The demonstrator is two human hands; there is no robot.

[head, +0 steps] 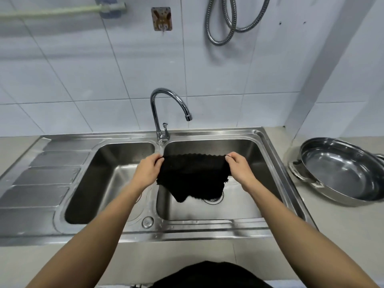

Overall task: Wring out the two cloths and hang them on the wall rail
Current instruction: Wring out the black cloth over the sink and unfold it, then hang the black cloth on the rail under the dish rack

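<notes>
Black cloth [193,179] stretched above right basin of steel double sink [209,228], hanging toward drain. Left hand [146,170] pinches its left top corner, right hand [239,168] pinches right corner. Wall rail [52,12] far up-left of sink, bare.

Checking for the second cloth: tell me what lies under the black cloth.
Under the black cloth, held by left hand and right hand, show the right basin floor and part of the drain. The rest is covered.
</notes>
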